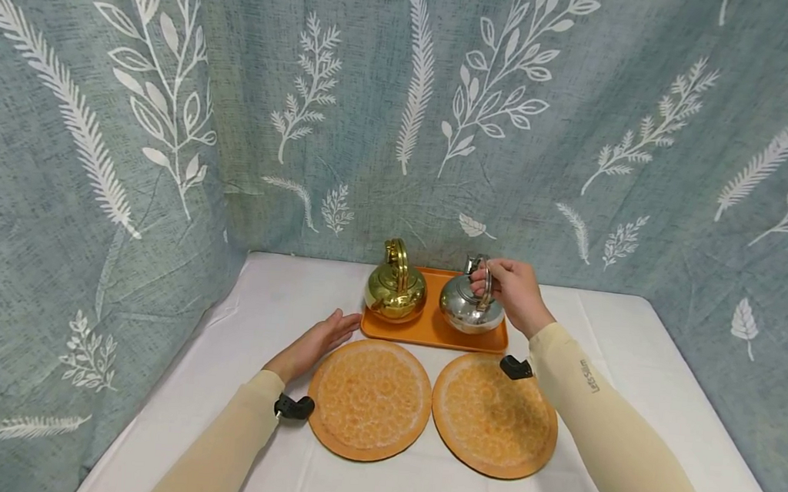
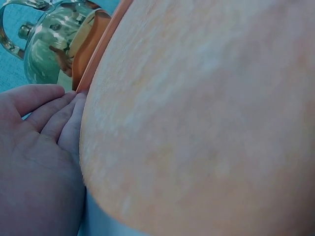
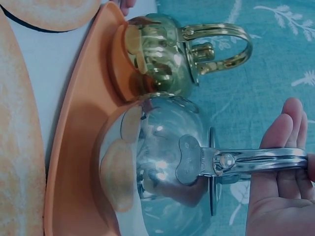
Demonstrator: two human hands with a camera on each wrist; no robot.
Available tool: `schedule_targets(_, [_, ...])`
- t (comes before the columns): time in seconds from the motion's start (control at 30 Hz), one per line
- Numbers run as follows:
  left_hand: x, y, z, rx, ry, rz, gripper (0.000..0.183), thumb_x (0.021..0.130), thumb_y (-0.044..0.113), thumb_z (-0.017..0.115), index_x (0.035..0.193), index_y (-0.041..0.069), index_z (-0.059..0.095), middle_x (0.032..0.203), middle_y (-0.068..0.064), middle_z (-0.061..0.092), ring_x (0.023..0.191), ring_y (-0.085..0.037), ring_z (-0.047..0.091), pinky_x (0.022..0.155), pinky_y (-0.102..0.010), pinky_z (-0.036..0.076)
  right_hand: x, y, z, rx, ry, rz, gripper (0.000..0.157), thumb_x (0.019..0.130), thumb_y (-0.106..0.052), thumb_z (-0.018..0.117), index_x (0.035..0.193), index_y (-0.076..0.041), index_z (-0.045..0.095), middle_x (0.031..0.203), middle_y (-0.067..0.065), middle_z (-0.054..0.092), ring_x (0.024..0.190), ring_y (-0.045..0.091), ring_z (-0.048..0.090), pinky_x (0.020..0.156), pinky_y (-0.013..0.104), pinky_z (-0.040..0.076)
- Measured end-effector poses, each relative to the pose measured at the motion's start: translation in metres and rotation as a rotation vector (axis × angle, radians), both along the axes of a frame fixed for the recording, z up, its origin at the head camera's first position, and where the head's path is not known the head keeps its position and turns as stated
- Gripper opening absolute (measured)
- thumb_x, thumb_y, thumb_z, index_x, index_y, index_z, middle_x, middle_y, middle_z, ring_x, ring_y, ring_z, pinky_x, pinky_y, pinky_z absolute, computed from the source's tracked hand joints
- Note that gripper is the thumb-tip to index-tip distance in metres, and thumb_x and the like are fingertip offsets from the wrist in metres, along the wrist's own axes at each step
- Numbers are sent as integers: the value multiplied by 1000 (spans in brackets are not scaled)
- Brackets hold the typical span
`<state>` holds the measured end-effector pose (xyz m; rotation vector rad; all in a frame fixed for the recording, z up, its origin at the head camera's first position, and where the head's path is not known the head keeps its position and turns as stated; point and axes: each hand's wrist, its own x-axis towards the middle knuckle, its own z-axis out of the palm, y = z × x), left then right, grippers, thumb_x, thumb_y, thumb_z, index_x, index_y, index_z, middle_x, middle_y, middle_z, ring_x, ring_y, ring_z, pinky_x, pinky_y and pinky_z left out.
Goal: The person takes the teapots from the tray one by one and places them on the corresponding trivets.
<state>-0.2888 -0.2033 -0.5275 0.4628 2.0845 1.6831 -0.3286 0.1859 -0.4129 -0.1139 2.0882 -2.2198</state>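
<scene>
Gripping the handle [image 3: 234, 161] of the silver kettle [image 1: 467, 311], the right hand [image 1: 517, 293] has its fingers curled round it. The kettle is over the orange tray [image 1: 432, 332]; whether it bears on it cannot be told. The gold kettle [image 1: 396, 292] is at nine o'clock. At the tray's eight o'clock corner, the left hand [image 1: 313, 343] extends straight fingers. Left mat [image 1: 371, 400], seven o'clock; right mat [image 1: 488, 417], five.

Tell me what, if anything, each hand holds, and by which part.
The right hand holds the silver kettle by its top handle; the left hand holds nothing.
</scene>
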Motion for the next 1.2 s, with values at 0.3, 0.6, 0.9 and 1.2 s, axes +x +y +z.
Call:
schedule_targets(0.3, [0, 2, 0, -8, 4, 7, 101, 109, 78, 19, 172, -1, 22, 178, -19, 21, 163, -38, 22, 134, -50, 15, 2, 2, -1, -1, 7, 7, 43, 119, -13, 47, 145, 21, 53, 101, 10, 74, 81, 13, 73, 81, 28, 65])
schedule_targets(0.6, [0, 2, 0, -2, -8, 17, 103, 106, 81, 23, 172, 1, 24, 178, -16, 23, 163, -36, 23, 134, -49, 16, 6, 9, -3, -3, 24, 4, 43, 119, -14, 46, 143, 22, 53, 99, 9, 74, 80, 12, 72, 80, 28, 65])
schedule_targets(0.9, [-1, 3, -1, -3, -5, 27, 105, 106, 83, 23, 172, 1, 25, 177, -17, 24, 162, -36, 24, 134, -49, 17, 8, 12, -4, -13, 29, 5, 44, 119, -13, 45, 143, 24, 51, 95, 6, 74, 78, 12, 73, 80, 28, 65])
schedule_targets(1.2, [0, 3, -1, -4, -5, 29, 106, 104, 84, 24, 172, 3, 27, 177, -15, 25, 162, -35, 26, 134, -49, 17, 11, 14, -5, -35, 15, 10, 44, 119, -12, 45, 144, 24, 49, 96, 6, 74, 79, 12, 73, 80, 27, 65])
